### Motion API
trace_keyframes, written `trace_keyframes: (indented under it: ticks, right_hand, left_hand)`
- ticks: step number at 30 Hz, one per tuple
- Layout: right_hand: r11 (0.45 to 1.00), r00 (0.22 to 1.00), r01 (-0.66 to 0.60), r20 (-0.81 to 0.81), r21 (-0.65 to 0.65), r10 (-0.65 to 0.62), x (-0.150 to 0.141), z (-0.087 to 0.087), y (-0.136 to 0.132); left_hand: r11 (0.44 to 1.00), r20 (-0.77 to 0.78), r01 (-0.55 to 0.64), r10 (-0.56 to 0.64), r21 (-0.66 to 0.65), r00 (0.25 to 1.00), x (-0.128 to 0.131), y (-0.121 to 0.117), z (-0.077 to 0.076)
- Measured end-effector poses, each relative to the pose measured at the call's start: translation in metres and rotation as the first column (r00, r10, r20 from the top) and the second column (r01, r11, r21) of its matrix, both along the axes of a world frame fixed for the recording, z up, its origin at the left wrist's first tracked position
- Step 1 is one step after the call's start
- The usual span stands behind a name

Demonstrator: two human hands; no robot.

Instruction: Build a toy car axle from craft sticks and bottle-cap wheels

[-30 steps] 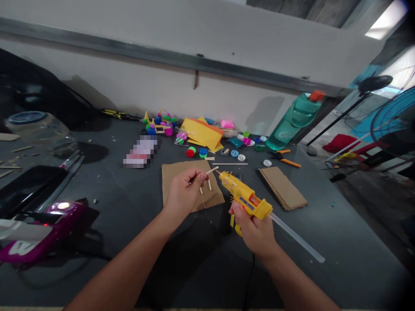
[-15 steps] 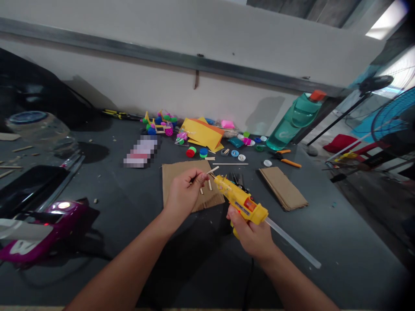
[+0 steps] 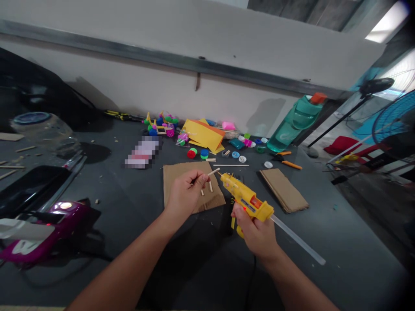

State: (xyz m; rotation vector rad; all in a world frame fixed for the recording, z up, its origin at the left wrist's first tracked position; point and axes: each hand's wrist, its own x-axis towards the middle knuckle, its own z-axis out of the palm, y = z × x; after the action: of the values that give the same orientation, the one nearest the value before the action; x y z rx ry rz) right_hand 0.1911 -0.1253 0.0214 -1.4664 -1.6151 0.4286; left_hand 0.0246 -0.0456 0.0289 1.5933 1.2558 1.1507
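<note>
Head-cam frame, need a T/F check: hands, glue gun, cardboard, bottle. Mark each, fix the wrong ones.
1. The right hand grips a yellow glue gun. True.
2. The left hand holds orange-handled pliers. False: the left hand pinches a small wooden stick.
3. A clear glue stick juts from the gun's rear. True.
4. The teal bottle has a white cap. False: the bottle has an orange cap.
5. In the picture, the thicker cardboard piece lies right of the cardboard sheet. True.
</note>
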Motion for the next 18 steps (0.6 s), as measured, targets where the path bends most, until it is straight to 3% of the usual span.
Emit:
trace_keyframes:
  ticks: [9,18]
  right_hand:
    - [1.000,0.995,-0.023,0.097,-0.012,0.024,-0.0005,-0.0008,-0.0047]
    - [0.999,0.998,-0.022,0.061,-0.031,0.023,-0.0037,-0.0037,-0.0062]
  left_hand:
    - [0.999,0.093,0.031,-0.027,-0.040,0.995,-0.0008,0.0007,-0.0012]
    - [0.998,0.142,0.062,-0.056,-0.032,0.988,0.0001,0.0010,-0.0055]
